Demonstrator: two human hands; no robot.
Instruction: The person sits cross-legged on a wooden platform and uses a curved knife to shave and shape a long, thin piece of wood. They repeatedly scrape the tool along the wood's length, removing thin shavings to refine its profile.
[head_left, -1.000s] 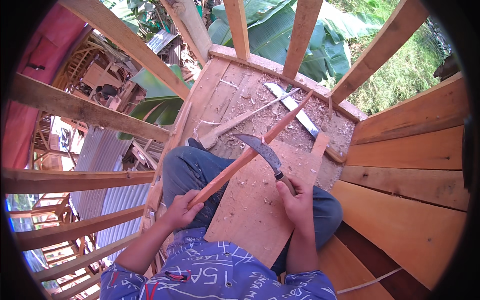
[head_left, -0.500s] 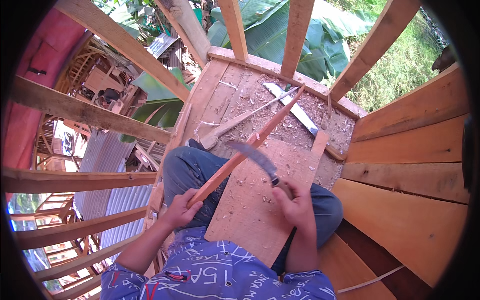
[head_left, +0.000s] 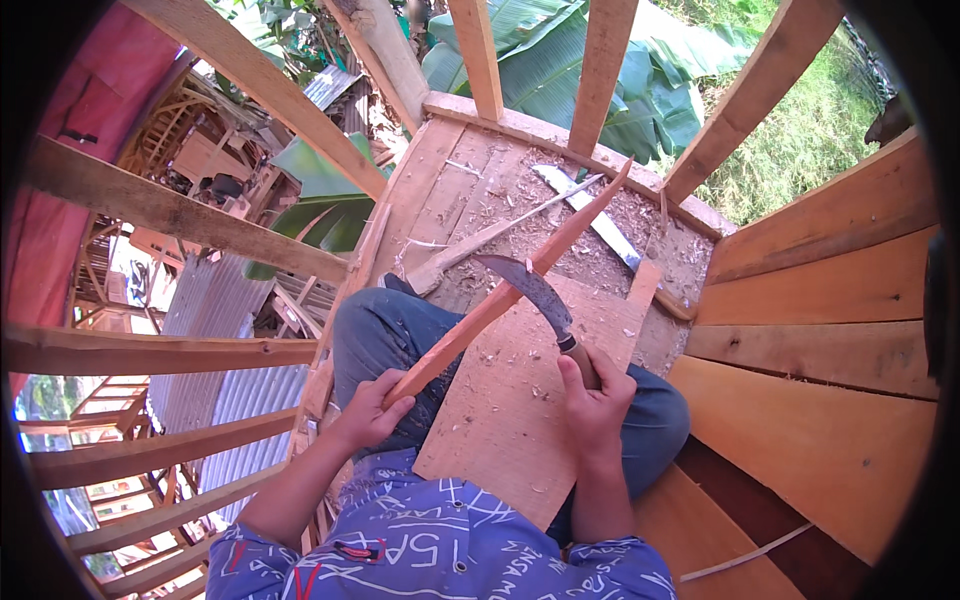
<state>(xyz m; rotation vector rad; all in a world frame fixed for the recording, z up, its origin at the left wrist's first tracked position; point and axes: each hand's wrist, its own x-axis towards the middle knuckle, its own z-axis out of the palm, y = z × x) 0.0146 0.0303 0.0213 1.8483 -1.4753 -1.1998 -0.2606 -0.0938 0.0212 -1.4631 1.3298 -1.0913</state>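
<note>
My left hand is closed around the near end of a long reddish wooden stick, which slants away to the right and tapers to a point. In my right hand is the wooden handle of a knife with a curved dark blade. The blade lies across the stick around its middle, and a small curl of wood sits beside it. Under both, a flat wooden board rests across my lap between my bent knees.
A large straight-bladed knife and a pale carved stick lie among shavings on the plank floor. Wooden railing posts stand ahead and along the left. An orange plank wall rises on the right. Banana leaves hang beyond.
The curved knife has shifted slightly to the right and up along the stick, and its blade is sharper in view. The stick's tip has moved a little to the right.
</note>
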